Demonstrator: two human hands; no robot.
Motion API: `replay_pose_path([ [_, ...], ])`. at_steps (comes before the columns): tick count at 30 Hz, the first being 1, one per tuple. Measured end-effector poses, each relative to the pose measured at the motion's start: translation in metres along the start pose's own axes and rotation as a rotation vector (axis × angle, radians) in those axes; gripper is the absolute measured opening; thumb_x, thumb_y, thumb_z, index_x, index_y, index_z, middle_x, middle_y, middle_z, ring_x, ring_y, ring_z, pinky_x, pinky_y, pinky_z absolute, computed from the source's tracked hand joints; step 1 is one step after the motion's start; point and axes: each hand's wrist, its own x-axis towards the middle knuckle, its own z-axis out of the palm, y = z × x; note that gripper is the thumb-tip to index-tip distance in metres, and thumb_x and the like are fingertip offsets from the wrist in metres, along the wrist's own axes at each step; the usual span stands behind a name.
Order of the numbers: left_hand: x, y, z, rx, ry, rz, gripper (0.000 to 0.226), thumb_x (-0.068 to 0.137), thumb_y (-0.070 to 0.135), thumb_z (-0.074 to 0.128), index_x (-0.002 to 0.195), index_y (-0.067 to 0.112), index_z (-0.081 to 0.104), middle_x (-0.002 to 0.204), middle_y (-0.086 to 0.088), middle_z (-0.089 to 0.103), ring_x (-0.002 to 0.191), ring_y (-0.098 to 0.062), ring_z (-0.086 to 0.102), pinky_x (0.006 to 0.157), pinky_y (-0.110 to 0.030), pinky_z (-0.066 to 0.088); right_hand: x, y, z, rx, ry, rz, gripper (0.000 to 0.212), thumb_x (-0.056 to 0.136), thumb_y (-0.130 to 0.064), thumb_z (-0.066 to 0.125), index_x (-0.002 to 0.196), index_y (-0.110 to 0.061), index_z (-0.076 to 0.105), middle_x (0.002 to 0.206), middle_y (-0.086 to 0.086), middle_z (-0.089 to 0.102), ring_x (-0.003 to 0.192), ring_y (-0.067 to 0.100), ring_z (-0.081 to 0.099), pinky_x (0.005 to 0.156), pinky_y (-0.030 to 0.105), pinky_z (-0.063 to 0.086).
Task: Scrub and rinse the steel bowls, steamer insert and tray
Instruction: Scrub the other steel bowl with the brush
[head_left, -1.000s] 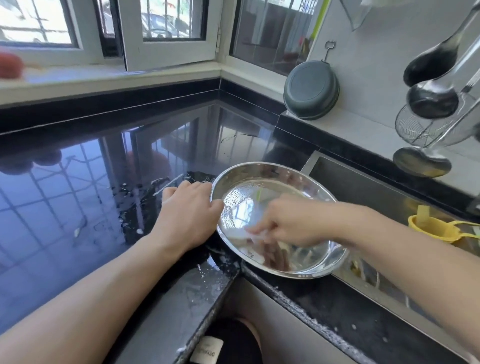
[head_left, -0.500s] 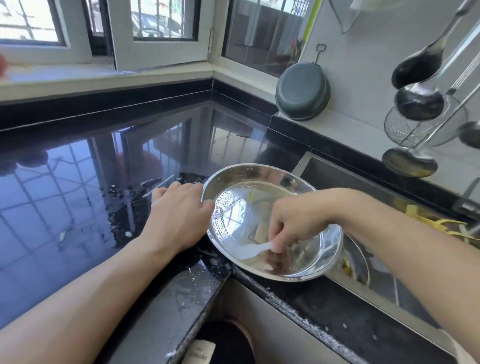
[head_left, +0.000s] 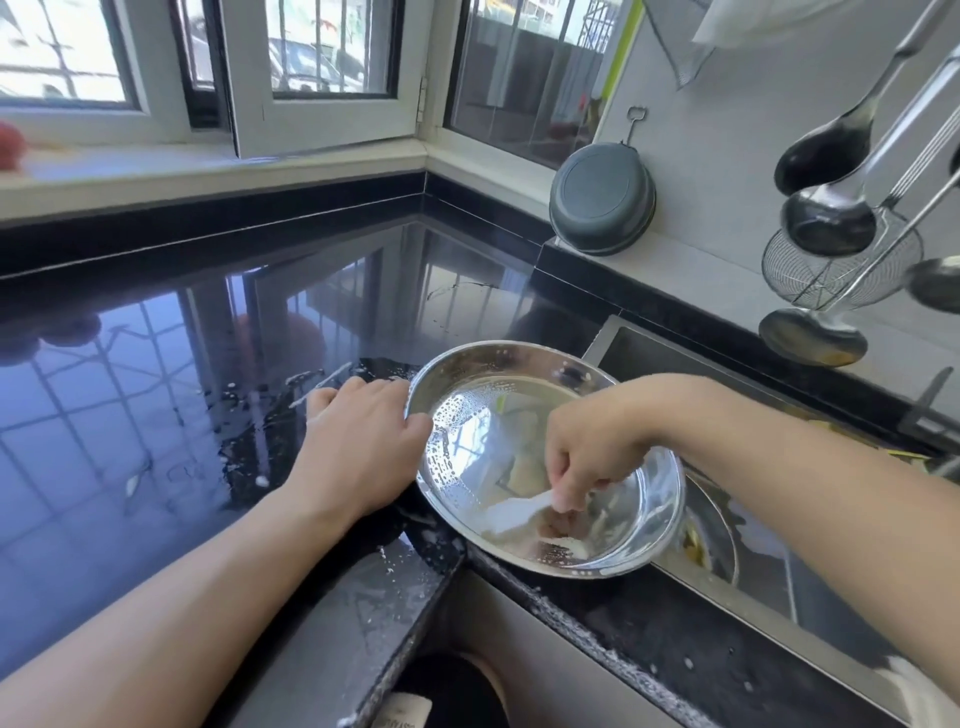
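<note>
Centrally, at about five o'clock, a steel bowl (head_left: 524, 415) sits tilted on the corner of a glossy black table (head_left: 156, 415), its far edge overhanging the sink (head_left: 779, 561) at three o'clock. The left hand (head_left: 358, 441) lies on the wet table at the bowl's nine o'clock side, thumb hooked over the rim, fingers curled against the outside wall. The right hand (head_left: 587, 447) reaches down into the bowl, fingers bunched and pinching a whitish scrubber (head_left: 514, 512) against the bowl's near inner wall, where foam and brownish residue show. Soapy droplets coat the bowl's left inner side. A second steel vessel (head_left: 711, 535) lies in the sink just under the bowl's edge. At one o'clock a dark pan (head_left: 602, 200) leans against the wall; at two o'clock ladles (head_left: 826, 218) and a wire strainer (head_left: 810, 275) hang.
</note>
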Motion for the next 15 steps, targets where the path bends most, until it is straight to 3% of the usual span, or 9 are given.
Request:
replay_pose_path([
  [3, 0.002, -0.001, 0.000, 0.004, -0.013, -0.007, 0.029, 0.083, 0.036, 0.026, 0.074, 0.019, 0.048, 0.075, 0.005, 0.052, 0.083, -0.017, 0.045, 0.094, -0.040, 0.028, -0.015, 0.021, 0.003, -0.059, -0.125, 0.120, 0.018, 0.086, -0.037, 0.075, 0.083, -0.020, 0.079, 0.064, -0.006, 0.059, 0.055, 0.017, 0.047, 0.056, 0.030, 0.040],
  [5, 0.002, 0.000, 0.000, 0.005, -0.020, -0.011, 0.028, 0.083, 0.036, 0.026, 0.074, 0.020, 0.047, 0.076, 0.005, 0.052, 0.085, -0.018, 0.045, 0.097, -0.041, 0.030, -0.018, 0.025, 0.008, -0.057, -0.119, 0.122, 0.021, 0.086, -0.040, 0.074, 0.081, -0.020, 0.078, 0.061, -0.009, 0.059, 0.051, 0.014, 0.049, 0.055, 0.028, 0.042],
  [11, 0.002, 0.000, -0.001, -0.015, -0.032, -0.007, 0.026, 0.082, 0.035, 0.026, 0.073, 0.020, 0.044, 0.076, 0.004, 0.051, 0.084, -0.018, 0.045, 0.097, -0.041, 0.030, -0.006, 0.018, 0.010, 0.179, 0.167, 0.010, 0.041, 0.098, -0.046, 0.059, 0.071, -0.015, 0.063, 0.063, 0.001, 0.061, 0.050, 0.017, 0.058, 0.047, 0.026, 0.041],
  [15, 0.003, -0.002, 0.000, -0.020, -0.034, -0.008, 0.025, 0.083, 0.035, 0.028, 0.074, 0.019, 0.046, 0.076, 0.005, 0.052, 0.084, -0.017, 0.045, 0.097, -0.041, 0.030, -0.011, 0.024, 0.007, 0.329, 0.259, 0.038, 0.052, 0.102, -0.053, 0.049, 0.069, -0.013, 0.059, 0.061, 0.003, 0.054, 0.047, 0.019, 0.042, 0.044, 0.025, 0.034],
])
